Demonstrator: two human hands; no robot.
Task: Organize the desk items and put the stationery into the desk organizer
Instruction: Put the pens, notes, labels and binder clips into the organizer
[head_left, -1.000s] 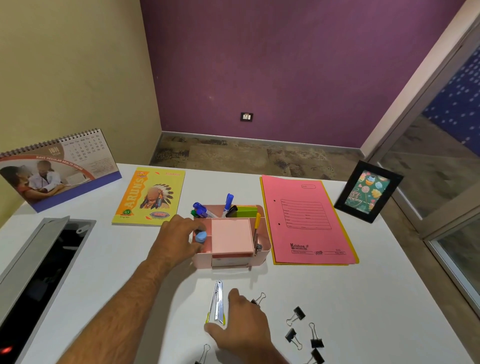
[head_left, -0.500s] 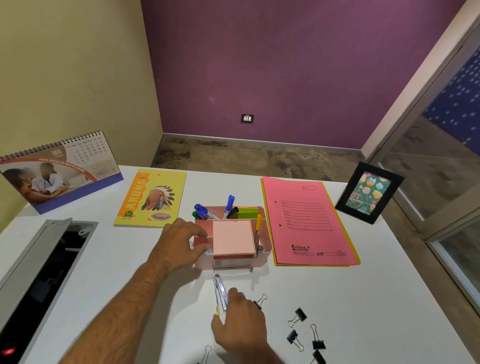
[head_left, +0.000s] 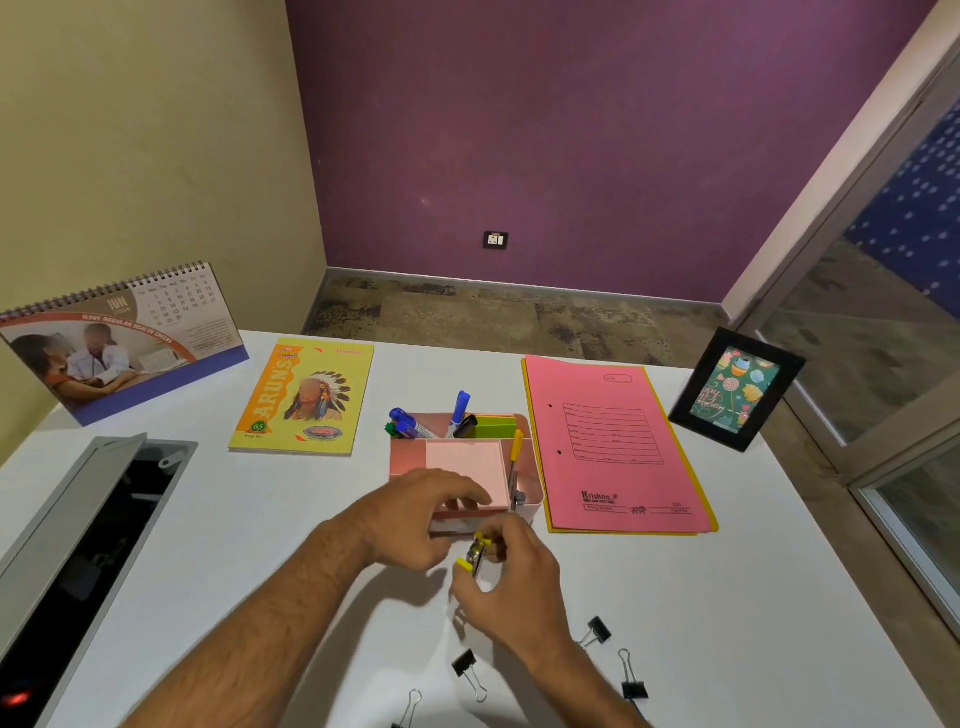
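A pink desk organizer (head_left: 531, 470) stands mid-table with pens, markers and a pink note pad (head_left: 467, 460) in it. My right hand (head_left: 506, 587) is shut on a small yellow and silver stapler (head_left: 475, 555), held just above the table in front of the organizer. My left hand (head_left: 421, 514) hovers at the organizer's front left corner, fingers curled and close to the stapler; it seems to hold nothing. Several black binder clips (head_left: 597, 630) lie on the table near my right wrist.
A yellow notebook (head_left: 304, 397) lies left of the organizer, a pink file folder (head_left: 613, 447) to its right. A desk calendar (head_left: 119, 338) stands far left, a photo frame (head_left: 735, 389) far right. An open cable hatch (head_left: 78, 540) sits at the table's left edge.
My right hand picked the stapler up off the table and raised it toward the organizer. My left hand slid from the organizer's left side to its front, beside the stapler.
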